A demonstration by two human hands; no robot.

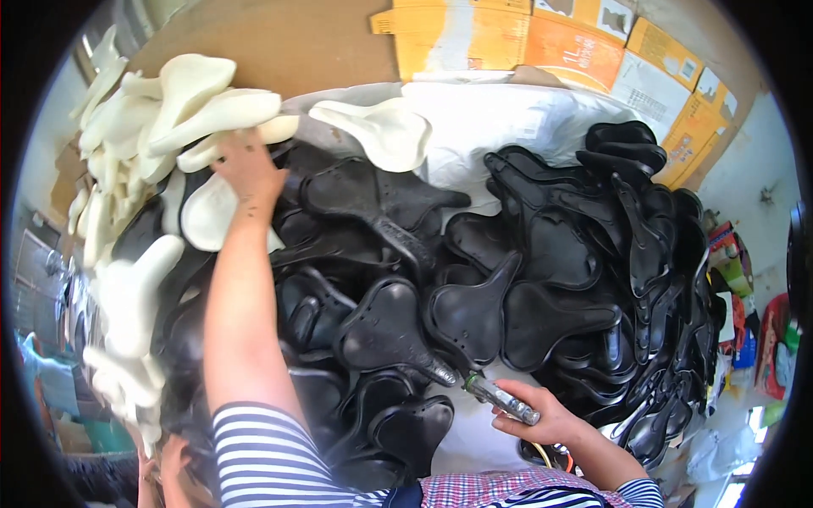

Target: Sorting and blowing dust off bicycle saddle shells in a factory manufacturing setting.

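My left hand (248, 169) reaches to the far left with its fingers curled on a cream foam bicycle saddle pad (279, 129) in a pile of similar pads; the fingertips are partly hidden. Another cream saddle pad (209, 213) lies under the wrist. Near the front, my right hand (536, 412) is closed around a grey cylindrical hand tool (508, 400) with a green ring at its tip. That tip points at the black saddle covers (468, 317) heaped before me. Beyond them, a single cream pad (381, 129) rests on the heap's back edge.
White sheeting (529, 114) lies under the heap. Cardboard with yellow and orange boxes (461, 38) lines the back. More cream pads (131, 309) stack along the left. A co-worker's hands (174, 466) show at lower left. Coloured items (745, 326) stand at the right.
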